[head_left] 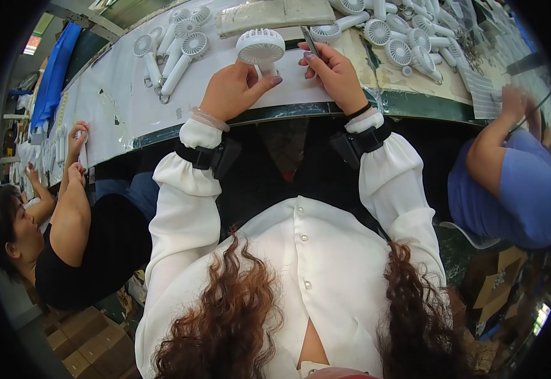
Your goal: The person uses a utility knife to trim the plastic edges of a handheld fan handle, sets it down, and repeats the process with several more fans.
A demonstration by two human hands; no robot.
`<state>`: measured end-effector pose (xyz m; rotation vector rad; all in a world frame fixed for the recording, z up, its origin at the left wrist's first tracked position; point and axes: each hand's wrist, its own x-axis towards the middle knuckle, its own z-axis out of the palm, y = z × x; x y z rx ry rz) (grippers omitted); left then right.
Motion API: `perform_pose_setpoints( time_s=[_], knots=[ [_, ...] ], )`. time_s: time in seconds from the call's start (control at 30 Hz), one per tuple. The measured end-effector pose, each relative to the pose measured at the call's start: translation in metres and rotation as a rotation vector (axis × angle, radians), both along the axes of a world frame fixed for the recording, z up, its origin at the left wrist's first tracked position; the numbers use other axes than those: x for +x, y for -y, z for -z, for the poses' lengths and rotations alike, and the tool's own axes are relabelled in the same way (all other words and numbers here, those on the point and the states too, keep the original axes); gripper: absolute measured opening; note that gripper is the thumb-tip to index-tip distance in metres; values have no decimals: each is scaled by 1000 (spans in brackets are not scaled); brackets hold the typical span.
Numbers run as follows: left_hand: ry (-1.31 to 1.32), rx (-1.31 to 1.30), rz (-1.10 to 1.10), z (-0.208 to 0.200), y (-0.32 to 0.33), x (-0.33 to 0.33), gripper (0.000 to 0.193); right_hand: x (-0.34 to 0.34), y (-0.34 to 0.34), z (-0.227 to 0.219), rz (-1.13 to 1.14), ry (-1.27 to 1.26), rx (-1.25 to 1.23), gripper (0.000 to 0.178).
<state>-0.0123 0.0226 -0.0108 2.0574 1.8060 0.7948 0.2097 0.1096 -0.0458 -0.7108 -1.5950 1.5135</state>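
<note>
My left hand (232, 90) is closed around the handle of a white handheld fan (261, 45), whose round slotted head stands up above my thumb. To its right, my right hand (337, 77) pinches a slim dark metal tool (309, 42) that looks like tweezers. The tool's tip points away from me, apart from the fan. Both hands are just above the near edge of the white-covered worktable (206, 68). My left fingers mostly hide the fan's handle.
Several white fans (173, 54) lie at the left, and a larger pile (408, 39) spreads at the right. A flat beige slab (274, 17) lies beyond my hands. Co-workers sit on both sides; cardboard boxes (92, 338) are at lower left.
</note>
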Motion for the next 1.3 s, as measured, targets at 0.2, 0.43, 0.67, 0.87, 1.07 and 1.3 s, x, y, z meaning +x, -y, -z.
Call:
perform_pose_setpoints(
  time_s=[0.2,0.43,0.67,0.87,1.07,1.3],
  knots=[
    [-27,19,-12,1,5,3,56,1,3,0,-7,-7,0,33],
    [-115,-103,-108,-1,17,3,65,2,-2,-2,5,-4,-13,33],
    [5,96,-177,8,14,4,68,-6,-11,-5,0,0,30,34],
    [353,373,28,62,-15,23,31,7,2,4,96,69,-28,36],
    [1098,218,-199,10,58,-28,31,8,11,0,3,-42,-114,33],
    [986,162,-915,-18,65,-216,30,5,6,-4,-36,11,-137,33]
  ],
)
